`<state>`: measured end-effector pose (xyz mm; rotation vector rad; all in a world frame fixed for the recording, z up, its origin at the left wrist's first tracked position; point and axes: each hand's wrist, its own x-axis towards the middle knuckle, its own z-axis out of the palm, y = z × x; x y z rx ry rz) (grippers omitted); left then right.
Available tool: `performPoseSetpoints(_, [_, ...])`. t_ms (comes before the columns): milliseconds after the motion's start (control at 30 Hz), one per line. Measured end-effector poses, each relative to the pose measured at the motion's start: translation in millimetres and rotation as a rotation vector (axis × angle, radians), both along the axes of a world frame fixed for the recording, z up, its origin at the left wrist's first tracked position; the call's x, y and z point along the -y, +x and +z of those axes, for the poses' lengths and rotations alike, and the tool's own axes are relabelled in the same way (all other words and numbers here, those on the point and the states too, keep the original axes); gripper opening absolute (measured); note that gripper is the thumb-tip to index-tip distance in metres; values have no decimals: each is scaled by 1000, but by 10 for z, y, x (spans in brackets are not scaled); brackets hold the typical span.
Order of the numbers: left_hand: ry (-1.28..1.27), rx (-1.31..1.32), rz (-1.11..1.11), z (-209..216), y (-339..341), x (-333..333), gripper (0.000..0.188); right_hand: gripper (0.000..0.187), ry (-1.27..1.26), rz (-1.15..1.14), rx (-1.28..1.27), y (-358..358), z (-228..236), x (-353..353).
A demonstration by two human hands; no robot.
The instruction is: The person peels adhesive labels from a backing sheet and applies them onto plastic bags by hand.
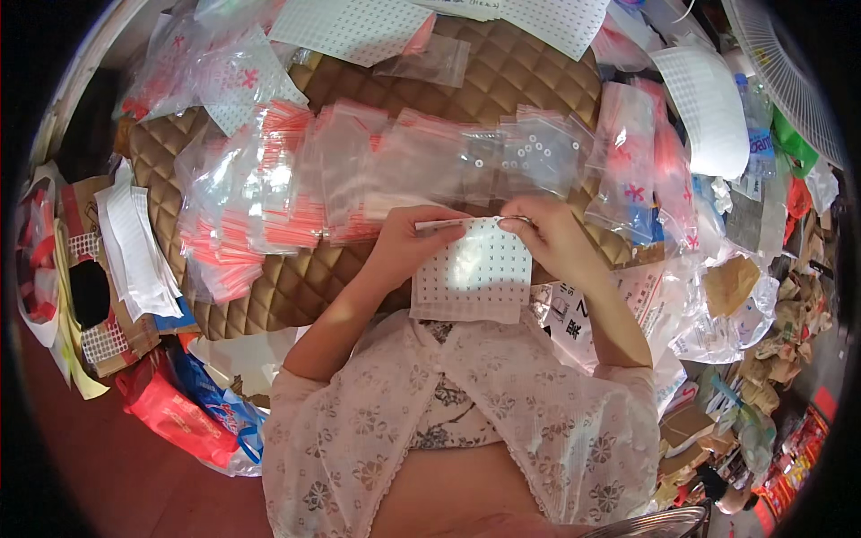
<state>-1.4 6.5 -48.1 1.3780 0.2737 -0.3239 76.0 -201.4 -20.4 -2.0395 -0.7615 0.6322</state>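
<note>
A white sheet (475, 273) with rows of small dark marks hangs in front of my chest, its lower edge looking clear and plastic-like. My left hand (408, 247) pinches its upper left edge, fingers behind and thumb in front. At the upper right corner, my right hand (552, 240) closes thumb and fingers on the same sheet. Just beyond my hands, clear zip bags (421, 166) with red edges lie overlapped in a row. The bag at the right end (552, 175) has several small white rings on it or in it; I cannot tell which.
Brown quilted padding (538, 76) lies under the bags. More marked sheets (350, 27) lie at the far edge. Stacked white papers (134, 238) stand at left, above a red bag (175, 408). Plastic packs (632, 152), a bottle (760, 148) and a fan (780, 63) crowd the right.
</note>
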Motion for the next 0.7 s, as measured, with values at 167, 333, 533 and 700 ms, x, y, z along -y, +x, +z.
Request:
performPoseSetpoints(167, [113, 115, -47, -59, -5, 11, 19, 12, 72, 57, 180, 72, 28, -58])
performPoseSetpoints(333, [85, 70, -23, -54, -41, -4, 20, 13, 33, 160, 99, 56, 99, -135])
performPoseSetpoints(533, [12, -41, 36, -52, -90, -35, 21, 15, 2, 39, 294, -117, 47, -203])
performPoseSetpoints(700, [27, -48, 40, -112, -131, -66, 20, 17, 39, 4, 264, -183, -14, -222])
